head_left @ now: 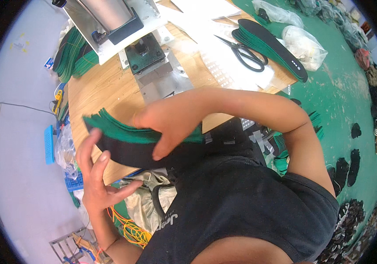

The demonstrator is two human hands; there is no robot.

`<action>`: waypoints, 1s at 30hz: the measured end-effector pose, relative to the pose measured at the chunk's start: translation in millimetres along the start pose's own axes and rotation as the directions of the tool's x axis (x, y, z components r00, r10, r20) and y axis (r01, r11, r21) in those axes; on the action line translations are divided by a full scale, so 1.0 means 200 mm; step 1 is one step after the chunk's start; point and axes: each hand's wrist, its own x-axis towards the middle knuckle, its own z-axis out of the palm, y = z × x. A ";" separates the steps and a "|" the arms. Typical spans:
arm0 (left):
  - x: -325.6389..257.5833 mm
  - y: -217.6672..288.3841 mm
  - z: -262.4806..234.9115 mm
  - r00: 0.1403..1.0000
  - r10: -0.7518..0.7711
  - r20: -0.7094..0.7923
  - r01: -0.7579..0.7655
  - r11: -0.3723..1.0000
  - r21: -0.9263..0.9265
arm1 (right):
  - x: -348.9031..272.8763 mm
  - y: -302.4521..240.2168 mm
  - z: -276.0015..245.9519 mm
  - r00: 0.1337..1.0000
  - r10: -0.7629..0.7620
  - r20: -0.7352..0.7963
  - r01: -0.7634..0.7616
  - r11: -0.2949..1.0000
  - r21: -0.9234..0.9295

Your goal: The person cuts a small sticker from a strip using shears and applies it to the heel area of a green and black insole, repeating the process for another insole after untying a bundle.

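Observation:
My right hand (171,121) grips a thick stack of shoe insoles (127,147) near my chest, its thumb over the near face. The insoles show black on the near side and green along the layered edges. They are tilted over the table's near edge, and their right end is hidden by my hand and shirt. At the stack's left end, my left hand (102,176) has its fingers spread. One fingertip overlaps the black face; whether it touches is hard to tell.
A press machine (144,53) with a metal plate stands on the wooden table (105,90). More insole stacks lie at its left (72,57) and at the far right (270,46), beside black scissors (248,57). Orange cable (131,231) hangs below; plastic bags (303,46) lie on the green floor.

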 end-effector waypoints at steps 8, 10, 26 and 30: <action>-0.04 -0.33 0.26 0.948 -0.232 0.219 0.241 0.971 -0.013 | -0.12 0.24 0.08 0.947 -0.048 -0.317 -0.149 0.809 -0.568; -0.06 -0.34 0.27 0.931 -0.309 0.193 0.332 0.938 -0.099 | -0.16 0.23 0.05 0.949 0.116 -0.292 -0.259 0.816 -0.517; -0.22 -0.31 0.46 0.798 -0.598 -0.076 0.510 0.737 -0.443 | -0.29 0.33 0.07 0.859 0.024 -0.512 -0.279 0.860 -0.428; -0.25 -0.30 0.42 0.771 -0.637 -0.028 0.587 0.726 -0.358 | -0.39 0.36 0.08 0.848 0.057 -0.527 -0.310 0.860 -0.406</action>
